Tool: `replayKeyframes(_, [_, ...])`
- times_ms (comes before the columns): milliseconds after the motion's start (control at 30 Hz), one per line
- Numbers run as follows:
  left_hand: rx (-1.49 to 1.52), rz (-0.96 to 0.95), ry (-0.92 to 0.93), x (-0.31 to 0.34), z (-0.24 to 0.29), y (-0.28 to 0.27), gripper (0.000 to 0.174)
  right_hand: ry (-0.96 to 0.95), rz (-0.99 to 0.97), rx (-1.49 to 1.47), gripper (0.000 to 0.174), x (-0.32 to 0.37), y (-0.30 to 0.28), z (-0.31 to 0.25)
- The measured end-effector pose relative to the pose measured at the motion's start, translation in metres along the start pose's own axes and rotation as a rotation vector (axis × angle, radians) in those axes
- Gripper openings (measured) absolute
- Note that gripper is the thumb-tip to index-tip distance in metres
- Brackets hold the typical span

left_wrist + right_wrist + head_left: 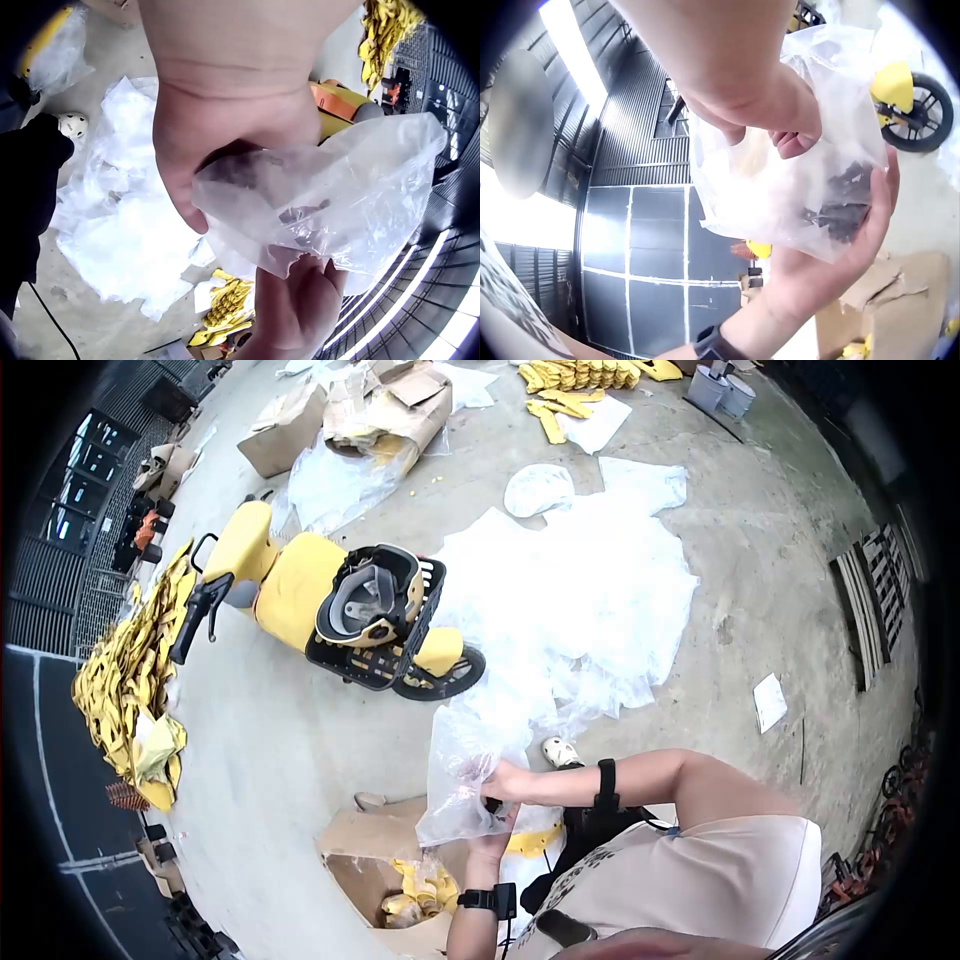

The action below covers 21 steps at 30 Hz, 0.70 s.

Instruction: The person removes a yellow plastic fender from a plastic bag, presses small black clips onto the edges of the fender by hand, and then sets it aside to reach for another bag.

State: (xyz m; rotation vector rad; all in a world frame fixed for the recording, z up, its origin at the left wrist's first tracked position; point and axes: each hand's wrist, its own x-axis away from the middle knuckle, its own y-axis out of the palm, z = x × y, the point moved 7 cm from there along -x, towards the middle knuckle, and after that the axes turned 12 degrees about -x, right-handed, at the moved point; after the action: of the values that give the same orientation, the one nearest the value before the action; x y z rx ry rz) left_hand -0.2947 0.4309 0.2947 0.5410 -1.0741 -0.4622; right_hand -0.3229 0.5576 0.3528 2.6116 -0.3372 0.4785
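A clear plastic bag [455, 785] [337, 195] [780, 202] hangs between the two hands, with a dark item [844, 206] showing through its film in the right wrist view. My left hand [490, 845] [232, 127] [817, 270] grips the bag from below and at its side, fingers curled round it. On its upper part is my right hand [510, 782] [300, 300] [757, 105], fingers bent against the film; some fingertips are hidden by plastic. An opened carton [370, 840] with yellow pieces [425, 890] stands below the hands in the head view.
A yellow scooter [300, 585] with a helmet [370, 600] in its basket stands ahead. White plastic sheets [570, 600] cover floor beyond the bag. Yellow pieces [125, 680] are heaped at left; cartons [385, 405] lie farther back. Wooden pallets [870, 600] are at right.
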Motion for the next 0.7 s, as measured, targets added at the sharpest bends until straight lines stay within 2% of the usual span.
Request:
replayKeyframes(67, [0.045, -0.022, -0.128, -0.017, 0.001, 0.051, 0.052, -0.119, 0.034, 0.336, 0.044, -0.017, -0.044, 0.006])
replayKeyframes(100, [0.028, -0.058, -0.128, -0.026, 0.003, 0.078, 0.052, -0.148, 0.058, 0.351, 0.044, -0.013, -0.063, -0.015])
replayKeyframes(167, [-0.014, -0.136, -0.181, -0.040, -0.007, 0.130, 0.047, -0.216, 0.128, 0.666, 0.043, 0.005, -0.102, -0.054])
replayKeyframes(200, [-0.091, -0.193, -0.181, -0.054, -0.017, 0.144, 0.052, -0.199, 0.104, 0.819, 0.039, 0.005, -0.125, -0.052])
replayKeyframes(233, [-0.103, -0.216, -0.199, -0.063, -0.026, 0.166, 0.052, -0.200, 0.137, 0.824, 0.039, 0.014, -0.148, -0.061])
replayKeyframes(300, [-0.162, -0.216, -0.320, -0.083, -0.053, 0.207, 0.058, 0.004, 0.089, 1.021, 0.037, 0.032, -0.193, -0.066])
replayKeyframes(333, [-0.160, -0.243, -0.399, -0.096, -0.070, 0.224, 0.060, 0.138, 0.055, 1.108, 0.037, 0.053, -0.207, -0.086])
replayKeyframes(367, [-0.183, -0.273, -0.423, -0.111, -0.086, 0.242, 0.060, 0.142, 0.101, 1.106, 0.037, 0.070, -0.225, -0.102])
replayKeyframes(433, [-0.349, -0.346, -0.503, -0.129, -0.120, 0.272, 0.057, 0.033, 0.293, 1.182, 0.040, 0.105, -0.258, -0.132])
replayKeyframes(467, [-0.396, -0.371, -0.530, -0.137, -0.136, 0.287, 0.054, 0.078, 0.433, 1.085, 0.044, 0.119, -0.278, -0.138])
replayKeyframes(567, [-0.474, -0.459, -0.575, -0.150, -0.166, 0.336, 0.052, 0.150, 0.448, 0.902, 0.043, 0.149, -0.316, -0.170])
replayKeyframes(600, [-0.445, -0.470, -0.600, -0.162, -0.176, 0.346, 0.052, -0.291, 0.549, 1.040, 0.038, 0.145, -0.338, -0.162])
replayKeyframes(633, [-0.419, -0.444, -0.645, -0.158, -0.178, 0.368, 0.049, -0.291, 0.574, 1.051, 0.038, 0.133, -0.364, -0.160])
replayKeyframes(700, [-0.286, -0.677, -0.761, -0.221, -0.213, 0.342, 0.045, 0.288, 0.410, 1.049, 0.032, 0.102, -0.409, -0.104])
